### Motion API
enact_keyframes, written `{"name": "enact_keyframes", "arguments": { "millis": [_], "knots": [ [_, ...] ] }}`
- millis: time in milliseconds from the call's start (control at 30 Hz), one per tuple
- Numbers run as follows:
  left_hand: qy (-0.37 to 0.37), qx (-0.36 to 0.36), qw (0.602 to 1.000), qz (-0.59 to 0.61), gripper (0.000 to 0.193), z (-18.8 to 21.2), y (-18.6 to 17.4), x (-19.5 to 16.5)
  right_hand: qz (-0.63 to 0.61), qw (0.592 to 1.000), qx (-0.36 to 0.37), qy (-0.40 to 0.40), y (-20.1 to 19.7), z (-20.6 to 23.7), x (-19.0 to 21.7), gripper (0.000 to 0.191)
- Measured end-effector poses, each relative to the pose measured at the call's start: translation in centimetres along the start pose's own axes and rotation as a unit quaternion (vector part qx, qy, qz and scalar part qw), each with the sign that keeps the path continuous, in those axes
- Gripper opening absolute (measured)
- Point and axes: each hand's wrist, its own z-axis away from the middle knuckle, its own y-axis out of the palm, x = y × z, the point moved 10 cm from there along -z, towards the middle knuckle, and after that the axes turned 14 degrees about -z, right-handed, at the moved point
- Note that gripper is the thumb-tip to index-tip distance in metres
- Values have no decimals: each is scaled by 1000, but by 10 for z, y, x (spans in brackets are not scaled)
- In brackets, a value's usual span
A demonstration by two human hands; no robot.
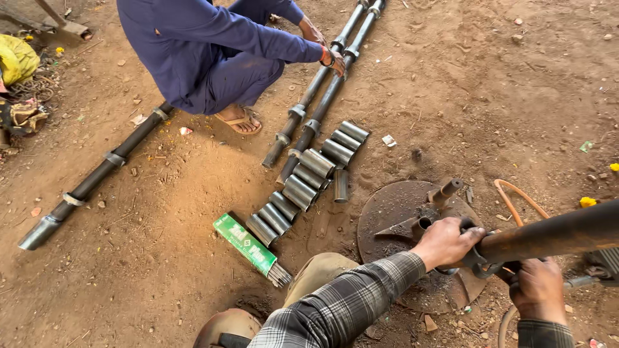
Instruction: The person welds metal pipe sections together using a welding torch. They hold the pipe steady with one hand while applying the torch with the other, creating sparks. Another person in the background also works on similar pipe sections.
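Observation:
My left hand [445, 241] grips the end of a long rusty pipe [554, 235] that runs off to the right, above a round rusty metal plate [387, 209] with short stubs welded on it. My right hand [538, 290] is closed under the same pipe, around a dark fitting just right of the left hand; what it holds is partly hidden. My plaid sleeve reaches in from the bottom.
Several short steel sleeves [309, 177] lie in a row on the dirt beside a green box of welding rods [248, 245]. A squatting person in blue [206, 51] touches two long pipes [322, 90]. Another long pipe [97, 177] lies left. An orange hose [512, 203] curls at right.

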Motion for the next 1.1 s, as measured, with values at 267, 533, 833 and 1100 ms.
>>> {"name": "enact_keyframes", "arguments": {
  "millis": [267, 533, 833, 1100],
  "knots": [
    [-5, -35, 999, -41, 53, -2, -2, 6, -8, 1000, -6, -3, -8, -9, -11, 28],
    [29, -23, 999, -29, 48, -3, 2, -1, 14, 1000, -25, 14, -10, -6, -11, 23],
    [32, -20, 999, -23, 45, 1, -1, -9, 18, 1000, 2, 14, 10, 9, 6, 24],
    [12, 1, 1000, -17, 42, -3, 3, -5, 3, 1000, 18, 6, 0, -2, -4, 25]
  ]
}}
